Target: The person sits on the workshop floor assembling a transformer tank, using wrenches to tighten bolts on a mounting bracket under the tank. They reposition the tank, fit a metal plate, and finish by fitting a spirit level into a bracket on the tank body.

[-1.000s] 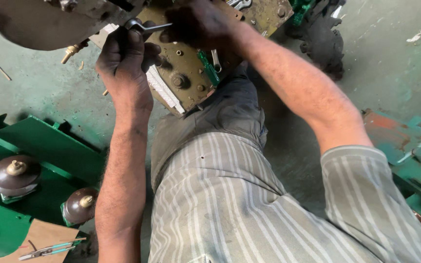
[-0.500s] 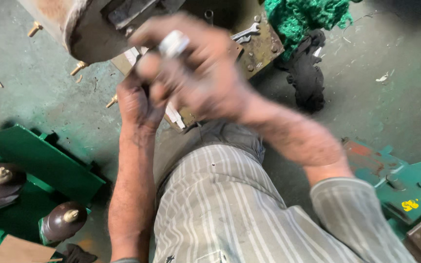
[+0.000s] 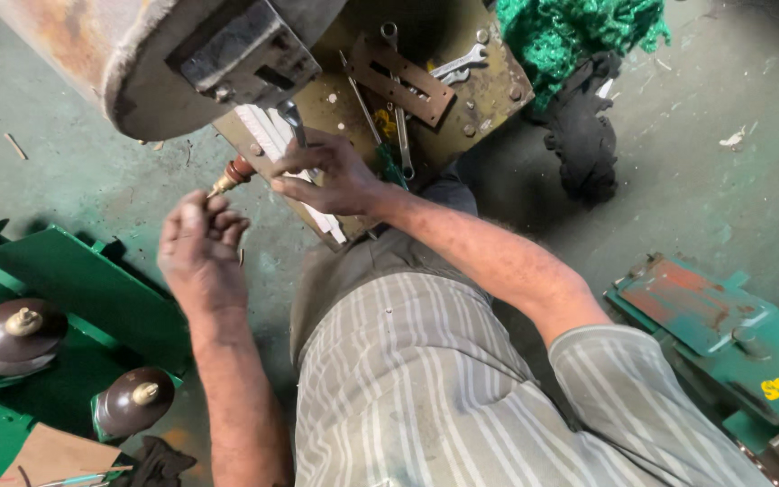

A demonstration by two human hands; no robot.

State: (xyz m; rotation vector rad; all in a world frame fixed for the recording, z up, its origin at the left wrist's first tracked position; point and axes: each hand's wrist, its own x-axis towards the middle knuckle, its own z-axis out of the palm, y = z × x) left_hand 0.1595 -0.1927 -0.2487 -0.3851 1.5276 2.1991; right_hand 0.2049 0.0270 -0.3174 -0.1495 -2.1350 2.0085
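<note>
My right hand point(image 3: 331, 179) is closed around the shaft of a small metal spanner point(image 3: 293, 117), whose ring end points up toward the rusty tank point(image 3: 128, 63). It rests over white strips point(image 3: 268, 135) on the edge of a yellow-brown plate point(image 3: 489, 90). Just left of it a small brown bushing with a brass tip point(image 3: 230, 177) sticks out. My left hand point(image 3: 200, 252) has its fingers bunched together right at that brass tip; whether they pinch anything is hidden.
Spanners and a slotted metal bar point(image 3: 400, 77) lie on the plate. Green netting point(image 3: 588, 27) and a black cloth point(image 3: 579, 144) lie beyond. Green metal parts point(image 3: 83, 289) with two brown insulators point(image 3: 18, 335) sit at left. A green and red plate point(image 3: 705, 311) is at right.
The two hands, held together in front of the tank, have come apart. The right hand now grips the spanner by the plate edge and the left has dropped to the brass tip.
</note>
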